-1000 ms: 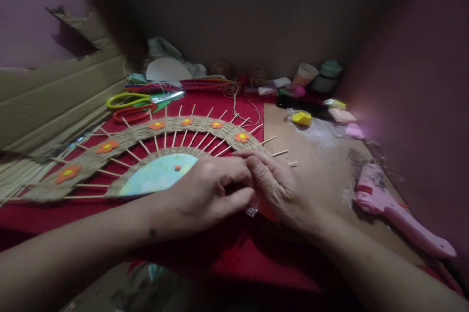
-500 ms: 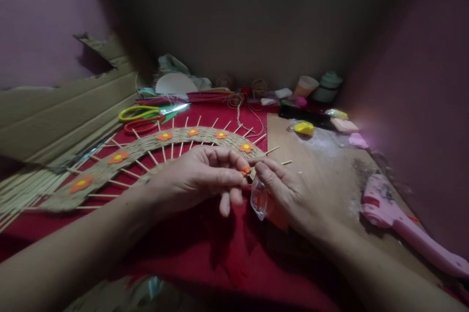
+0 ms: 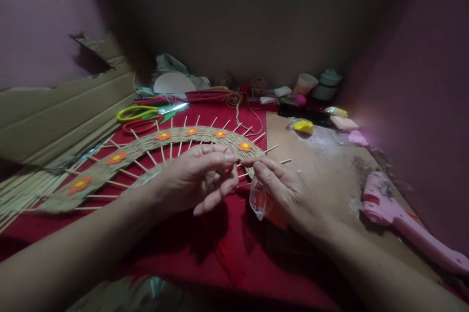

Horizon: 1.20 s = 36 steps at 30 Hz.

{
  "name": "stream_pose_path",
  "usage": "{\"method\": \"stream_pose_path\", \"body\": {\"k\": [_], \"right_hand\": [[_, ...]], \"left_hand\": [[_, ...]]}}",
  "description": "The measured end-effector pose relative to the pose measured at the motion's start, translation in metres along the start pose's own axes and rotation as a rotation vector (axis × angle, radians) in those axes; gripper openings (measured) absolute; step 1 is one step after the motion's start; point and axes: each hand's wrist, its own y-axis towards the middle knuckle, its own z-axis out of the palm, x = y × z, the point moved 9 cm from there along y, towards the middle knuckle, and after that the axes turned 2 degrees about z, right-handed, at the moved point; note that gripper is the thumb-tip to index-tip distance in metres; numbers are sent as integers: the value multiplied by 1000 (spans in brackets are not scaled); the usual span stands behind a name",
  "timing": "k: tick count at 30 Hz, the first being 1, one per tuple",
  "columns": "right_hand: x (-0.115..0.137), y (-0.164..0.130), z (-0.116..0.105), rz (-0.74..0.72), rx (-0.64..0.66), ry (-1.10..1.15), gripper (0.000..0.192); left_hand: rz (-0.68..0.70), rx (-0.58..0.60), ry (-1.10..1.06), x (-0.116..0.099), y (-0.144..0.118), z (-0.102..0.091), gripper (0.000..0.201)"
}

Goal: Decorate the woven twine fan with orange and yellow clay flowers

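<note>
Half a second earlier a small orange piece had shown plainly between the two thumbs; now the left hand (image 3: 200, 175) had curled round it, so only a sliver of orange peeked out at the fingers (image 3: 220, 157) – thumb and forefinger pressed together on it, the lower fingers spread loose beneath. That read as the piece having passed wholly into the left hand's keeping, over the near right end of the woven fan (image 3: 146, 148). The right hand (image 3: 289, 190) had barely moved: its forefinger reached toward the left thumb, while the other fingers stayed clamped on a small clear plastic bag (image 3: 261, 200), crinkled and glossy, with more orange showing through it. The fan was a broad arc of rough, tan twine wound across thin pale wooden sticks that fanned out like spokes, dotted with flat orange foam flowers (image 3: 245, 146) with yellow centres. It lay on a red cloth over the surface (image 3: 227, 253), toward the left half. At the right edge lay a smooth pink glue gun (image 3: 403, 224) on a bare brown board (image 3: 322, 165) – dusty, matt. Near the far edge sat yellow-handled scissors (image 3: 141, 112) and a paper cup (image 3: 305, 84)
</note>
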Motion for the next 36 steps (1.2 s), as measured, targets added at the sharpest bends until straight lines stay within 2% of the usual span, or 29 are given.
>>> {"method": "stream_pose_path", "body": {"k": [2,5,8,13,15,19,22,26,30,32,36], "right_hand": [[-1,0,0,6,-2,-2,27],[-1,0,-1,17,-5,0,28],[1,1,-1,21,1,-13,28],[2,0,-2,23,-12,-46,28],[1,0,-1,29,-4,-34,29],[-3,1,-1,50,-10,-31,28],[-3,1,-1,44,-12,-41,29],[-4,1,-1,46,-14,-41,32],[-1,0,-2,35,-12,-65,30],[0,-1,-3,43,-12,-65,29],[1,-1,-5,52,-30,-101,29]], "left_hand": [[12,-15,-11,-1,0,-1,28],[25,31,-25,-3,0,1,27],[57,90,-30,-5,1,1,17],[107,109,-45,-7,3,-4,4],[123,86,-65,-8,4,-6,7],[142,43,-99,-10,3,-7,26],[113,46,-78,-6,1,-6,19],[71,50,-66,-4,-1,-4,23],[176,-2,-82,-24,-5,-5,6],[219,-29,-82,-34,-9,-6,7],[255,-6,-15,-46,-17,-6,8]]}}
